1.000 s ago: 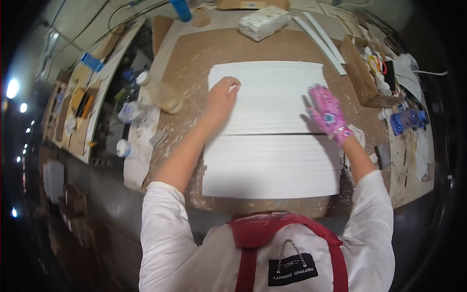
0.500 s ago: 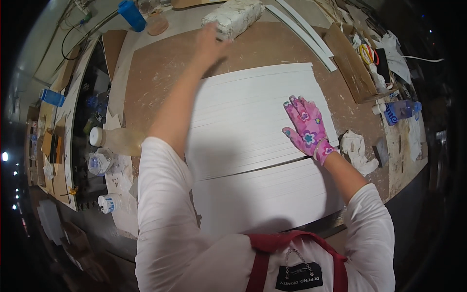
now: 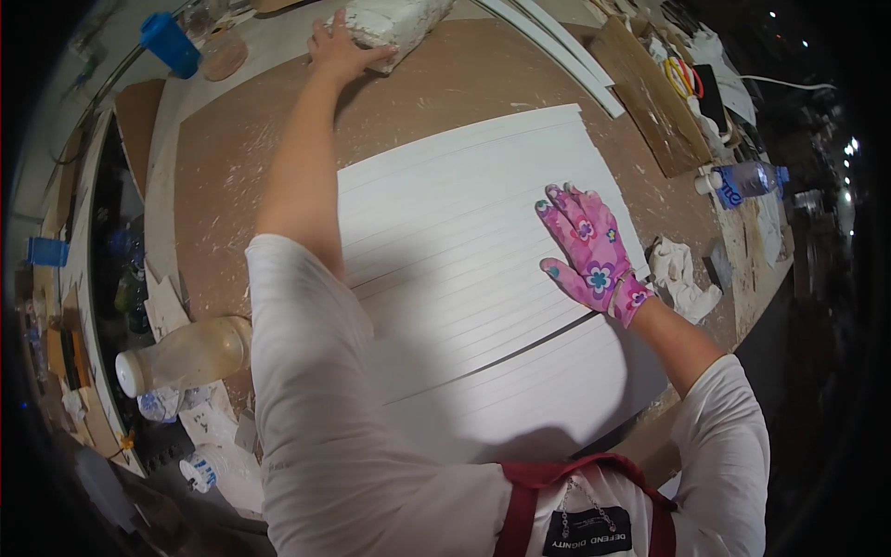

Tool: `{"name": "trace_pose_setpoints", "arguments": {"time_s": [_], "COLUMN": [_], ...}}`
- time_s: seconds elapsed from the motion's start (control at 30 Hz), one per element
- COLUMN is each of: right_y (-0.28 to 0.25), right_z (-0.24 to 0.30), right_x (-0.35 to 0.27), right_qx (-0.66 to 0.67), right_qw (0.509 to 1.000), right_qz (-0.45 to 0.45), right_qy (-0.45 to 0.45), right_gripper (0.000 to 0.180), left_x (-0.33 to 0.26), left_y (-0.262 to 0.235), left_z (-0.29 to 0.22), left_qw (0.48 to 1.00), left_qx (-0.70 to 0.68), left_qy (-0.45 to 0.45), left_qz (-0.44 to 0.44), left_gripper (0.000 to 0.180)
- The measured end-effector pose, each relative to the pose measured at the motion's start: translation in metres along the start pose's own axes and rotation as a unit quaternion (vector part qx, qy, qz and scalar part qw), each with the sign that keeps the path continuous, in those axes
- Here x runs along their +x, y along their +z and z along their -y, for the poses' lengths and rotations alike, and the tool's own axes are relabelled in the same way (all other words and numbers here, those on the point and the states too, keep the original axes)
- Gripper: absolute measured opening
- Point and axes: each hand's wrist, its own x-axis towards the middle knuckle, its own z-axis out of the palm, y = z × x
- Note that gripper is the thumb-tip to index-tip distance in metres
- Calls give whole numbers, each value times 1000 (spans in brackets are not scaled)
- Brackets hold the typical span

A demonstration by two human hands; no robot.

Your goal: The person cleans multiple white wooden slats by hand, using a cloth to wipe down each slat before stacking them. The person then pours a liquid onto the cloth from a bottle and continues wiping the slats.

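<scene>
At the far side of the table my left hand (image 3: 339, 51), bare, reaches to the near left end of a white block-shaped bundle (image 3: 401, 26). Its fingers are spread over that end, and the thumb lies along the near side. My right hand (image 3: 587, 246), in a pink flowered glove, lies flat with fingers apart on white sheet material (image 3: 464, 213) marked with parallel lines. A dark, narrow gap crosses the white material near the right wrist. My left forearm and sleeve hide part of its left side.
Long white strips (image 3: 557, 51) lie at the back right, beside an open cardboard box (image 3: 650, 102) holding scissors (image 3: 682, 79). Crumpled white material (image 3: 682, 278) is right of the glove. A cloudy bottle (image 3: 186, 355) lies at left; a blue bottle (image 3: 170, 45) stands far left.
My left hand has moved from just in front of the white bundle onto its left end, fingers spreading. My gloved right hand stays flat on the white material. The whole view has shifted.
</scene>
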Motion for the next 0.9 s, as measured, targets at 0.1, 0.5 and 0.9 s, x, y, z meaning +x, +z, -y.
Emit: {"name": "trace_pose_setpoints", "arguments": {"time_s": [0.1,0.5,0.9], "right_y": [2,10,29], "right_z": [-3,2,-10], "right_x": [0,4,-1], "right_qx": [0,15,50], "right_qw": [1000,1000,989], "right_qz": [4,-17,-122], "right_qy": [-9,-17,-66], "right_gripper": [66,60,71], "left_x": [-6,-72,-4], "left_y": [7,-11,18], "left_z": [-11,-72,-18], "left_qw": [997,981,975], "left_qx": [-41,-31,211], "left_qy": [-42,-159,-64], "left_qz": [-57,-107,-39], "left_gripper": [118,94,101]}}
